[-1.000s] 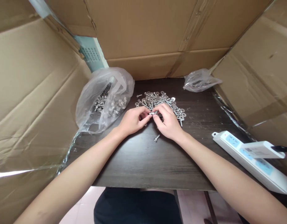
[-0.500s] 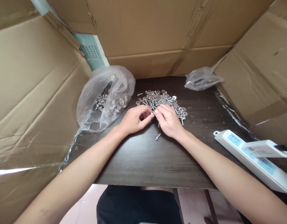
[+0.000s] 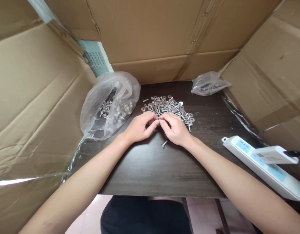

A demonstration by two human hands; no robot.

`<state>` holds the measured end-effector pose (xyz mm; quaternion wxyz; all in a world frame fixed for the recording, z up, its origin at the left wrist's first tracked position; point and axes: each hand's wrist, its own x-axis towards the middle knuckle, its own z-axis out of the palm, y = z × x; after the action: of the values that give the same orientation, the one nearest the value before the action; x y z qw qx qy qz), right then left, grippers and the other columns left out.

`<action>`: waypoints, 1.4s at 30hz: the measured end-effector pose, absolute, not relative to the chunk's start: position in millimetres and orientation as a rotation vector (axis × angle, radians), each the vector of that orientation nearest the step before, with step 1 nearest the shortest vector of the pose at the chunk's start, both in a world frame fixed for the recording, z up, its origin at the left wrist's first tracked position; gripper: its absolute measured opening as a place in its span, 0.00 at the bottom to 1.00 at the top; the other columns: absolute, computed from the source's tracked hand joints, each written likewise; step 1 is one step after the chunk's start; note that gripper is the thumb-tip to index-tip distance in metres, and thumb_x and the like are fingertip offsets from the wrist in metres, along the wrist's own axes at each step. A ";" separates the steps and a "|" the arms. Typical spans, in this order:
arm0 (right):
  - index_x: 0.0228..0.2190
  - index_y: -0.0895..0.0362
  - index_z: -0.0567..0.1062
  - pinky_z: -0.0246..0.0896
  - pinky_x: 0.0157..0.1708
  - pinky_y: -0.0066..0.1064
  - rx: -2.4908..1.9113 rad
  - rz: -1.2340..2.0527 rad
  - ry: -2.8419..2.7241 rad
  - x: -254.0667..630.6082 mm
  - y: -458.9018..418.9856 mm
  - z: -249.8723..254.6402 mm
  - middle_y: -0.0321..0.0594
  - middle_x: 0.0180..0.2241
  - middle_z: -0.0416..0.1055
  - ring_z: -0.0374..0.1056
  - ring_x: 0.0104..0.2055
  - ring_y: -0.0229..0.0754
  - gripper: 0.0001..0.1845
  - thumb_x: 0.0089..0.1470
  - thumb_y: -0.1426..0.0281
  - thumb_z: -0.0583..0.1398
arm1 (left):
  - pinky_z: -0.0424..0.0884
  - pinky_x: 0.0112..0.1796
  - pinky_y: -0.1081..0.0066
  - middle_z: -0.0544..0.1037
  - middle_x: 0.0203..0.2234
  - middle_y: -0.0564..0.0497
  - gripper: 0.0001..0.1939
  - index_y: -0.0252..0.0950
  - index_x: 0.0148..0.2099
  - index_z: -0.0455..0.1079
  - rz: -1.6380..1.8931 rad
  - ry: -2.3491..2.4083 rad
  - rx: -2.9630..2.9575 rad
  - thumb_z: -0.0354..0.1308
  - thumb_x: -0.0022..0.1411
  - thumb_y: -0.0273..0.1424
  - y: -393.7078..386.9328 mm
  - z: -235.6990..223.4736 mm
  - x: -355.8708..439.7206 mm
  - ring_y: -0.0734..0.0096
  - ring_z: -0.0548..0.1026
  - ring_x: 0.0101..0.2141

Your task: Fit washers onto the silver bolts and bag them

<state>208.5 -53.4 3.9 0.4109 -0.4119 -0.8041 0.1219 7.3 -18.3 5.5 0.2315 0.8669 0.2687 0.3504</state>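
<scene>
Cardboard panels [image 3: 150,32] wall the far side and both flanks of a dark desk [image 3: 150,172]. Large clear plastic bag [image 3: 129,84] at left, slumped, mouth open, bolts inside. White power strip [image 3: 262,169] at right, angled, white adapter [image 3: 271,154] plugged in. Mid-desk: loose pile of bolts, nuts and washers [image 3: 164,105], spread flat. Left hand [image 3: 140,127] and right hand [image 3: 175,129] at its near edge, fingertips almost meeting, both pinching one small metal piece [image 3: 158,119]; fingers hide most of it, type uncertain. Smaller clear bag [image 3: 209,85] at far right. Single bolt [image 3: 164,144] lies nearer the wearer, apart from the pile.
</scene>
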 end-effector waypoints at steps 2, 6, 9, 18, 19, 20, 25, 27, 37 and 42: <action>0.31 0.54 0.66 0.58 0.37 0.37 -1.041 0.332 -2.018 208.3 -52.8 3.3 0.39 0.30 0.68 0.64 0.33 0.44 0.12 0.69 0.70 0.52 | 0.67 0.37 0.68 0.73 0.33 0.50 0.09 0.36 0.42 0.69 0.974 0.721 2.376 0.53 0.74 0.35 -18.2 5.8 7.5 0.68 0.71 0.33; 0.30 0.54 0.64 0.56 0.35 0.36 -1.070 0.369 -2.009 208.1 -51.7 1.4 0.38 0.29 0.67 0.63 0.31 0.43 0.15 0.71 0.69 0.49 | 0.68 0.37 0.69 0.72 0.34 0.51 0.06 0.36 0.44 0.68 0.980 0.716 2.359 0.55 0.72 0.34 -18.1 5.7 8.2 0.69 0.70 0.33; 0.29 0.53 0.62 0.54 0.34 0.36 -1.096 0.372 -1.994 208.3 -51.3 0.7 0.37 0.28 0.65 0.61 0.30 0.43 0.16 0.72 0.67 0.49 | 0.67 0.37 0.69 0.72 0.34 0.51 0.07 0.36 0.46 0.69 0.966 0.736 2.359 0.55 0.73 0.34 -18.2 5.0 8.5 0.69 0.70 0.33; 0.31 0.54 0.65 0.56 0.36 0.36 -1.095 0.386 -1.986 208.3 -53.1 2.9 0.38 0.30 0.68 0.63 0.32 0.43 0.14 0.72 0.68 0.50 | 0.67 0.37 0.68 0.75 0.34 0.51 0.09 0.36 0.46 0.69 0.914 0.788 2.337 0.53 0.74 0.35 -18.2 3.7 8.0 0.68 0.72 0.33; 0.32 0.54 0.65 0.56 0.36 0.36 -1.093 0.392 -1.986 208.3 -53.5 3.3 0.39 0.31 0.68 0.63 0.33 0.43 0.13 0.71 0.68 0.50 | 0.67 0.37 0.68 0.76 0.34 0.51 0.09 0.36 0.45 0.70 0.915 0.784 2.334 0.52 0.75 0.36 -18.2 4.0 8.0 0.68 0.72 0.33; 0.33 0.54 0.66 0.56 0.37 0.36 -1.092 0.398 -1.989 208.3 -53.8 3.7 0.39 0.32 0.69 0.64 0.34 0.44 0.11 0.71 0.68 0.51 | 0.67 0.38 0.67 0.76 0.34 0.50 0.11 0.36 0.44 0.70 0.917 0.783 2.332 0.51 0.75 0.36 -18.2 4.5 8.1 0.68 0.73 0.34; 0.34 0.54 0.66 0.55 0.37 0.37 -1.091 0.423 -2.002 208.4 -53.9 4.7 0.39 0.33 0.69 0.64 0.34 0.44 0.09 0.70 0.69 0.51 | 0.67 0.37 0.68 0.75 0.33 0.51 0.10 0.36 0.41 0.69 0.934 0.763 2.324 0.52 0.75 0.36 -18.6 6.6 7.7 0.68 0.72 0.33; 0.32 0.54 0.65 0.55 0.37 0.37 -1.081 0.427 -2.013 208.8 -53.0 3.9 0.38 0.30 0.68 0.63 0.33 0.44 0.12 0.70 0.69 0.50 | 0.67 0.35 0.70 0.73 0.31 0.52 0.08 0.36 0.42 0.68 0.931 0.734 2.310 0.55 0.72 0.35 -19.0 6.8 7.6 0.70 0.70 0.31; 0.33 0.54 0.66 0.54 0.36 0.36 -1.121 0.452 -1.972 208.9 -54.2 5.1 0.38 0.30 0.68 0.63 0.32 0.43 0.11 0.70 0.67 0.51 | 0.67 0.33 0.72 0.72 0.29 0.55 0.06 0.36 0.45 0.70 0.971 0.748 2.291 0.58 0.71 0.34 -18.0 3.8 8.2 0.73 0.69 0.29; 0.29 0.54 0.63 0.53 0.35 0.36 -1.117 0.413 -1.971 208.6 -53.7 5.3 0.37 0.28 0.67 0.62 0.30 0.43 0.14 0.69 0.69 0.50 | 0.67 0.31 0.75 0.70 0.27 0.57 0.09 0.37 0.46 0.74 1.068 0.750 2.274 0.65 0.68 0.35 -15.7 2.6 8.5 0.75 0.68 0.27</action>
<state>208.6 -53.7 5.3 0.4071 -0.4429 -0.7818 0.1637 8.5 -15.7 2.6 0.2569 0.8382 0.2764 0.3938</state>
